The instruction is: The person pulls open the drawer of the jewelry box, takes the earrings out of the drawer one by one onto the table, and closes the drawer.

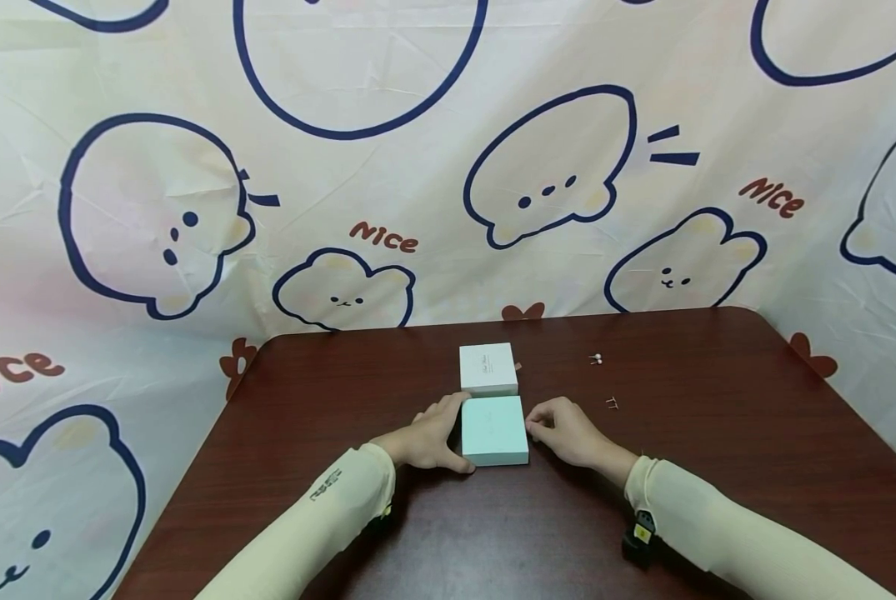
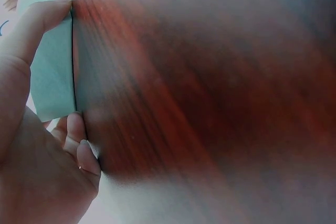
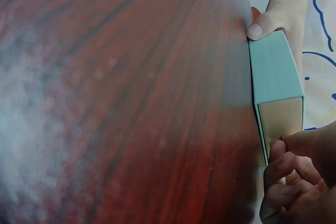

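A mint-green gift box [image 1: 495,431] lies flat on the table. My left hand [image 1: 431,433] grips it from the left, thumb at the near corner and fingers at the far one; the left wrist view shows the thumb on the box's edge [image 2: 55,72]. At the box's other end, my right hand [image 1: 568,431] pinches with thumb and index finger. In the right wrist view that end is a beige inner face [image 3: 281,118] framed by the green sleeve, and the fingertips meet against it. The small part between them is hidden.
A white box [image 1: 488,368] with printed lettering stands just behind the green one, a small brownish tab [image 1: 518,367] at its right side. Two small pairs of earrings, one pearl-like [image 1: 596,359] and one thin [image 1: 612,403], lie farther right on the dark wooden table [image 1: 718,433].
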Available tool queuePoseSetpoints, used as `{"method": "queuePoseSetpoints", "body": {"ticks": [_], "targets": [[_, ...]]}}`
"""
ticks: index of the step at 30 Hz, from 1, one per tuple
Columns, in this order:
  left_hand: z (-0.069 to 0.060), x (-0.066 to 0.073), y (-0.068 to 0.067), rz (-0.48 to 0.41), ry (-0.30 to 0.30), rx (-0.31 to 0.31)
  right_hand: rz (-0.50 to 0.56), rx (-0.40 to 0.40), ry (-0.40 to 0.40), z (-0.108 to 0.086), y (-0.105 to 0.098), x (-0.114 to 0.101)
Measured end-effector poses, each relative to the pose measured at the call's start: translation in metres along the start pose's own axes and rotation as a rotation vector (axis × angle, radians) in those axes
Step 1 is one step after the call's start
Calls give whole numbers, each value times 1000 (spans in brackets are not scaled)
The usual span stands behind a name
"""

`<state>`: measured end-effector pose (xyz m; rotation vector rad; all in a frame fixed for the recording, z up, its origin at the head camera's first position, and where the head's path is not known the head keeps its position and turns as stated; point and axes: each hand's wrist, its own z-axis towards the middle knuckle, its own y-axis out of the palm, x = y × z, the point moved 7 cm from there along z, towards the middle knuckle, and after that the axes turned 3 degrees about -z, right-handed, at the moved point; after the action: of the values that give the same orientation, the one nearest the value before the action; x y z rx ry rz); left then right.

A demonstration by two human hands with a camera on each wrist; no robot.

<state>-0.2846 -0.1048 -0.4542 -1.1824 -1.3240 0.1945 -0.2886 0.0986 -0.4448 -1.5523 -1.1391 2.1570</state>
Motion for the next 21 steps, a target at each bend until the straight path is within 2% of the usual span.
{"method": "queuePoseSetpoints", "body": {"ticks": [21], "targets": [[-1, 1, 0, -2, 10, 1, 7, -10, 3, 0, -1, -1]]}}
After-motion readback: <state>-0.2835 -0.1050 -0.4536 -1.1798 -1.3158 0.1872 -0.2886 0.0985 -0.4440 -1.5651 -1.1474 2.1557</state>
